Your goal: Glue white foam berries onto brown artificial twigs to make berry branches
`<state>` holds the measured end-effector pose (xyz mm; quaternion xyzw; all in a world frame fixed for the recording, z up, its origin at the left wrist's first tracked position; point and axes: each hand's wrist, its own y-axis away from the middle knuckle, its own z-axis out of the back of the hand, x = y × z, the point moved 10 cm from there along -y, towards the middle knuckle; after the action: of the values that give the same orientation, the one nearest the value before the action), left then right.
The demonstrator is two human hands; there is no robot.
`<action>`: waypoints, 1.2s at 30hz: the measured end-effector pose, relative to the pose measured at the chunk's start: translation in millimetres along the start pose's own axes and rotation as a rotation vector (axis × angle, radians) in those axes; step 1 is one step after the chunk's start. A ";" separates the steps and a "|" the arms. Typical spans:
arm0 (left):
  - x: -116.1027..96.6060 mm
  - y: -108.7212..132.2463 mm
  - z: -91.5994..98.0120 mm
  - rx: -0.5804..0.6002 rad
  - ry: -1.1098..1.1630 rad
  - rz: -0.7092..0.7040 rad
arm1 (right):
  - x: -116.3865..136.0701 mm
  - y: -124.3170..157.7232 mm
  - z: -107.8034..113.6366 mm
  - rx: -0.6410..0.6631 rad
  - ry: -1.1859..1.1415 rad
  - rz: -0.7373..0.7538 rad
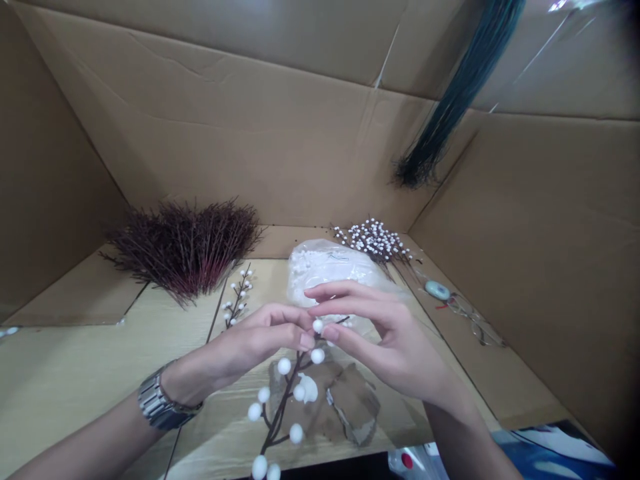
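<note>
My left hand (260, 343) pinches the top of a dark artificial branch (284, 400) studded with white foam berries, held above the table. My right hand (385, 333) meets it from the right, thumb and forefinger closed on a small white berry (317, 325) at the branch tip, the other fingers stretched out. A steel watch (161, 403) is on my left wrist. Just behind the hands lies a clear plastic bag of white berries (327, 267).
A pile of bare dark red twigs (187, 243) lies at back left, and one finished berry sprig (239, 297) beside it. A bundle of berry stems (375, 240) rests at back right. Cardboard walls (280, 133) enclose the wooden table (75, 373). Green strands (450, 107) hang top right.
</note>
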<state>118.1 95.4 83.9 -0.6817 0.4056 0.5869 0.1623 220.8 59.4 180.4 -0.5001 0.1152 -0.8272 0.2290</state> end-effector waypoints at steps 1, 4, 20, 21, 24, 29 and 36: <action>-0.7 -0.2 -1.7 0.023 -0.015 -0.011 | -0.2 -0.3 -2.0 0.018 0.007 -0.012; -3.6 -0.8 -6.5 0.075 -0.051 -0.045 | -1.5 0.9 -4.6 0.030 -0.035 -0.035; -6.2 -1.0 -12.2 0.080 -0.138 -0.052 | -59.2 28.7 36.5 -0.299 -0.584 -0.182; -6.0 -1.7 -12.3 0.079 -0.143 -0.053 | -60.6 30.0 36.3 -0.299 -0.596 -0.186; -4.0 -4.1 -12.7 0.074 -0.165 -0.063 | -55.9 29.2 40.9 -0.285 -0.543 -0.177; 4.1 -11.4 -22.1 0.125 -0.132 -0.135 | -4.3 -17.4 38.3 -0.134 -0.050 -0.041; 28.2 -27.5 -5.4 0.053 -0.076 -0.114 | 66.4 -132.3 -147.8 0.468 0.419 0.348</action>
<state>141.7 98.4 52.0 -0.6763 0.3750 0.5914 0.2284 29.7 135.8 217.4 -0.2266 0.0504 -0.8642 0.4464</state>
